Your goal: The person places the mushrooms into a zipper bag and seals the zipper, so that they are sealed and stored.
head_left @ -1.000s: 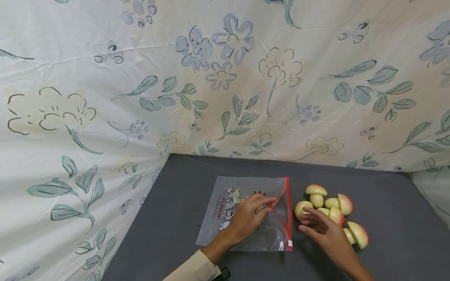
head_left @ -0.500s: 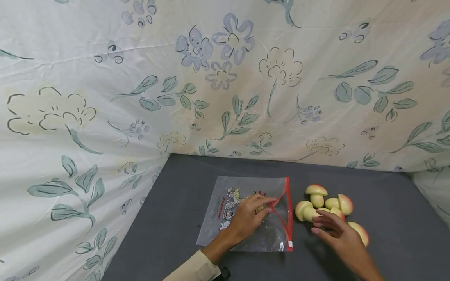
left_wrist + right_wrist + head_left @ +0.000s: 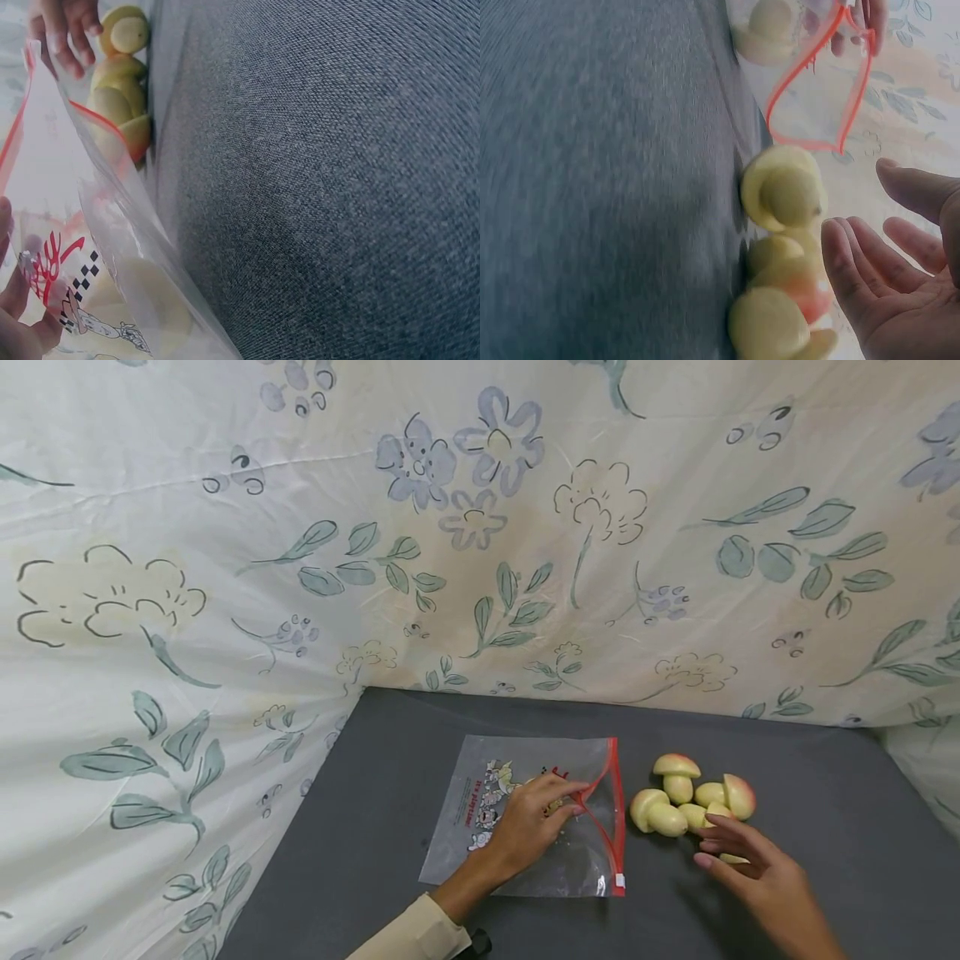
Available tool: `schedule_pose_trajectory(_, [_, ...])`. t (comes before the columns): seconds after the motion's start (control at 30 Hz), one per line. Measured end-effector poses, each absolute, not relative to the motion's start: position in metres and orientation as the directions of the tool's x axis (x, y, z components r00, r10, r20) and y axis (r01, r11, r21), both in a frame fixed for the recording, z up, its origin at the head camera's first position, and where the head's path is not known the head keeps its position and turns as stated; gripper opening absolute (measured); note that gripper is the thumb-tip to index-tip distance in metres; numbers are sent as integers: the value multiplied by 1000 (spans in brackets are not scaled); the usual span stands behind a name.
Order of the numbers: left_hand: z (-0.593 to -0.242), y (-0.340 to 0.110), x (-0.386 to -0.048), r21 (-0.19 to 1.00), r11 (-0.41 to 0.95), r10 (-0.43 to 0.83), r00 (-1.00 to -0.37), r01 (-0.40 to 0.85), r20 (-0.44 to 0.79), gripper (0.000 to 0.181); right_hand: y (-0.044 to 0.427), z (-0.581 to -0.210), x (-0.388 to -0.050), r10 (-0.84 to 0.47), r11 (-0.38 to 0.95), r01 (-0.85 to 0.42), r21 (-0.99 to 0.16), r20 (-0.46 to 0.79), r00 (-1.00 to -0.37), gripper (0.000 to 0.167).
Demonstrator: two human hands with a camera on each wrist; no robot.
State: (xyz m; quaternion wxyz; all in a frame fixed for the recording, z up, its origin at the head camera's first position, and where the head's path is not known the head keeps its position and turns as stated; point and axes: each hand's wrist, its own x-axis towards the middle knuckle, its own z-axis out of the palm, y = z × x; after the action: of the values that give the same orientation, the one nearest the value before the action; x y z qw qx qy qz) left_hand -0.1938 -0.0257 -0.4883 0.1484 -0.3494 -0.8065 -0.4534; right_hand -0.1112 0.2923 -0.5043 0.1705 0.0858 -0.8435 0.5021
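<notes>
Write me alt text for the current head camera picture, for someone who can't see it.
A person's left hand pinches the open red edge of a clear plastic bag, while the open right hand is held by a cluster of mushrooms. All are at a dark table before a flowery cloth.

R hand (image 3: 767,881) hides most of nearest toy mushroom (image 3: 736,859) & pt of its neighbor (image 3: 693,817); contact unclear. L hand (image 3: 528,822) covers pt of print (image 3: 487,818) on zip bag (image 3: 585,860); small txt (image 3: 467,803) illegible. L sleeve (image 3: 412,935) & black item (image 3: 476,945) at wrist cut off at near edge. Pale rounded shape (image 3: 154,307) in bag blurred thru plastic.
</notes>
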Motion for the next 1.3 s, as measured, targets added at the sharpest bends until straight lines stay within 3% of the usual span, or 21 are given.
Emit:
schedule_pose_trajectory(0.67, [-488,-27,-195,601,334,413,-686,726,599,32,332,-499,-105,248,695,46,-717,180,-952,62])
schedule_pose_trajectory(1.3, [-485,-29,-195,589,302,411,-659,750,630,30,351,-504,-104,317,724,142,-675,143,-938,71])
